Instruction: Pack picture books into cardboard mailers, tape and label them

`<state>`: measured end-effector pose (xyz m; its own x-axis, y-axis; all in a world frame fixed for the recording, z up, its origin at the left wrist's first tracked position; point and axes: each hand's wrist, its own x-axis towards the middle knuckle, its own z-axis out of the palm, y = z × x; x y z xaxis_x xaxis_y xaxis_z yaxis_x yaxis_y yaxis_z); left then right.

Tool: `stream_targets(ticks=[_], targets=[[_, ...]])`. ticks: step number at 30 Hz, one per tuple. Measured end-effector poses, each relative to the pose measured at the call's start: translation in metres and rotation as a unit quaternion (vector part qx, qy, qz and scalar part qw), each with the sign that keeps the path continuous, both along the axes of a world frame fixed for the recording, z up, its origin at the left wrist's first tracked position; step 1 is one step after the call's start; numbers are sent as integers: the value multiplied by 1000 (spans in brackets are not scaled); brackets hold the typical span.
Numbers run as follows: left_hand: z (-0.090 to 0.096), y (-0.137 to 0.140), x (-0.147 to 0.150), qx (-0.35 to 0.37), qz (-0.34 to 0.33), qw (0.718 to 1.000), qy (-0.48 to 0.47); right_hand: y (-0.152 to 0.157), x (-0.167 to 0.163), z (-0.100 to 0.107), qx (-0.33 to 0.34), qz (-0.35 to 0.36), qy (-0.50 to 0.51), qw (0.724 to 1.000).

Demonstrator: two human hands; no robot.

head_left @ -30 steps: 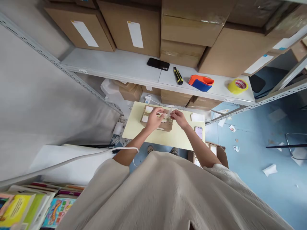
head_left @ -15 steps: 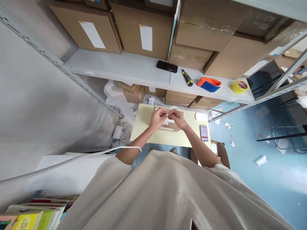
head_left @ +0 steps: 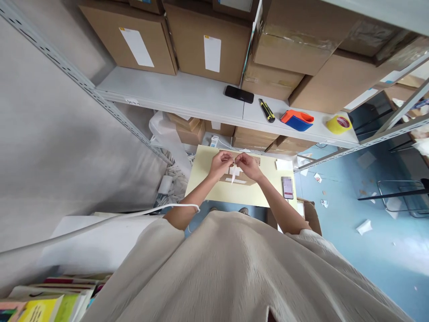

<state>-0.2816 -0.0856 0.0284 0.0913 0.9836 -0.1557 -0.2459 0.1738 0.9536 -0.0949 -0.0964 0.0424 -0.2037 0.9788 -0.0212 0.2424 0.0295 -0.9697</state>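
My left hand [head_left: 220, 165] and my right hand [head_left: 248, 166] meet fingertip to fingertip above a cardboard box [head_left: 245, 180]. A thin white strip [head_left: 233, 175], paper or label backing by its look, hangs from the pinched fingers of my right hand. The fingers of my left hand are also pinched, right beside the top of the strip; what lies between them is too small to make out. White labels show on the box, which rests on a pale yellow table [head_left: 206, 172] and is partly hidden by my hands.
On the grey shelf [head_left: 167, 91] ahead lie a black phone [head_left: 239, 94], a yellow-black utility knife [head_left: 267, 111], an orange-blue tape dispenser [head_left: 297, 120] and yellow tape [head_left: 338, 124]. A lit phone [head_left: 287, 187] and white paper [head_left: 283, 165] are at the table's right. A white cable [head_left: 140, 212] crosses my left arm.
The white strip now hangs down lower and shows more plainly below my fingertips. My fingertips have parted slightly. The whole view has shifted a little.
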Motion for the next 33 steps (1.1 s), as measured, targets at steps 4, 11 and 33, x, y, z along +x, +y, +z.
stream_targets(ticks=[4,11,33], targets=[[2,-1,-4,-12,5,1000,-6,0,-5,1,7,7,-14,1000],[1,-3,-13,-8,-2,1000,-23,1,-12,-1,10,8,6,1000],[-4,-4,-21,59,24,998,4,-4,-26,7,17,-5,-5,1000]])
